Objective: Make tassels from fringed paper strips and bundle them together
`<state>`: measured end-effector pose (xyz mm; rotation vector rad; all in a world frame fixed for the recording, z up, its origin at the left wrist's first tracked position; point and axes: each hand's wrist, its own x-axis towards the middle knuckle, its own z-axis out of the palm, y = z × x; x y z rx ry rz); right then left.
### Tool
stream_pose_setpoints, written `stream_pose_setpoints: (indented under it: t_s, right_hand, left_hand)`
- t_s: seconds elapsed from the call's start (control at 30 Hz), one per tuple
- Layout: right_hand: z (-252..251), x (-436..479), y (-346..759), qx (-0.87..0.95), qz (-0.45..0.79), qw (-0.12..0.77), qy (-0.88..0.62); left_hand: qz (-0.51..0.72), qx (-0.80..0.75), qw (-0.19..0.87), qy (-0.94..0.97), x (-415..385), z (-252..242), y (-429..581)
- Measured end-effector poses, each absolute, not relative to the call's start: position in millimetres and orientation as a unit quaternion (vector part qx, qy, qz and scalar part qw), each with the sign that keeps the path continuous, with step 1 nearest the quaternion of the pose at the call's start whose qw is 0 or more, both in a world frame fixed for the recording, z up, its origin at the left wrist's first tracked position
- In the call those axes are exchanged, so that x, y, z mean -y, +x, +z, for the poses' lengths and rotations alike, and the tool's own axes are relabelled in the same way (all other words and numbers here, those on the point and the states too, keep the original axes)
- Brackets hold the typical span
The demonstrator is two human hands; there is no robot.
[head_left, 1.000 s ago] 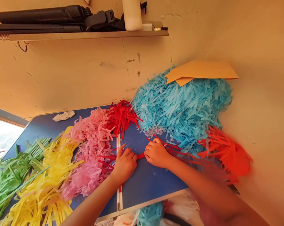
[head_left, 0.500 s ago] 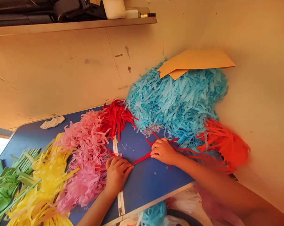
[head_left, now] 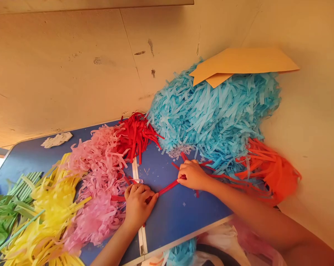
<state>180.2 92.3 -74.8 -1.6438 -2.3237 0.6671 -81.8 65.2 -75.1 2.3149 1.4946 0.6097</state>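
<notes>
On the blue table (head_left: 172, 214) a bundle of red paper strips (head_left: 168, 187) is stretched between my two hands. My left hand (head_left: 138, 204) is closed on one end of it, beside the pink paper fringe (head_left: 100, 173). My right hand (head_left: 193, 174) is closed on the other end, at the foot of the light blue fringe heap (head_left: 214, 114). More red strips trail from under my right forearm toward the orange-red fringe (head_left: 269, 171).
A red fringe clump (head_left: 135, 135) lies behind the pink one. Yellow fringe (head_left: 45, 218) and green strips (head_left: 6, 210) cover the table's left. Tan card sheets (head_left: 239, 64) lie on the blue heap. A white scrap (head_left: 57, 139) lies by the wall. Walls close in behind and at right.
My hands have drawn apart, stretching the red strip bundle between them. The view has tilted down, so the shelf above has left the picture.
</notes>
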Motion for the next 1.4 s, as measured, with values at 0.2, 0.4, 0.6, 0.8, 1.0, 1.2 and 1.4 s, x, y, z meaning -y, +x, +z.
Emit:
stream_pose_setpoints:
  t_s: [0.2, 0.4, 0.6, 0.8, 1.0, 1.2, 1.4]
  right_hand:
    - [-74.0, -95.3, 175.9, 0.788, 0.217, 0.081, -0.571]
    - [-65.8, -86.3, 170.5, 0.818, 0.144, 0.086, -0.551]
    - [-63.3, -76.3, 163.4, 0.912, 0.066, 0.105, -0.391]
    - [-77.7, -73.5, 155.2, 0.936, -0.009, 0.112, -0.334]
    - [-84.1, -75.5, 149.6, 0.930, -0.029, 0.125, -0.343]
    - [-81.8, -70.7, 146.5, 0.908, -0.025, 0.154, -0.389]
    - [-93.2, -63.0, 171.3, 0.895, 0.013, 0.156, -0.417]
  left_hand:
    - [0.162, -0.516, 0.150, 0.828, -71.7, -70.5, -78.8]
    - [0.133, -0.449, 0.068, 0.881, -68.9, -62.5, -72.7]
    - [0.115, -0.382, 0.019, 0.917, -69.8, -65.3, -67.1]
    - [0.132, -0.386, 0.034, 0.912, -71.5, -60.0, -60.8]
    - [0.156, -0.384, -0.001, 0.910, -67.4, -67.7, -52.1]
    - [0.179, -0.405, -0.030, 0.896, -66.1, -78.0, -50.6]
    - [0.188, -0.397, -0.013, 0.898, -56.4, -84.1, -65.3]
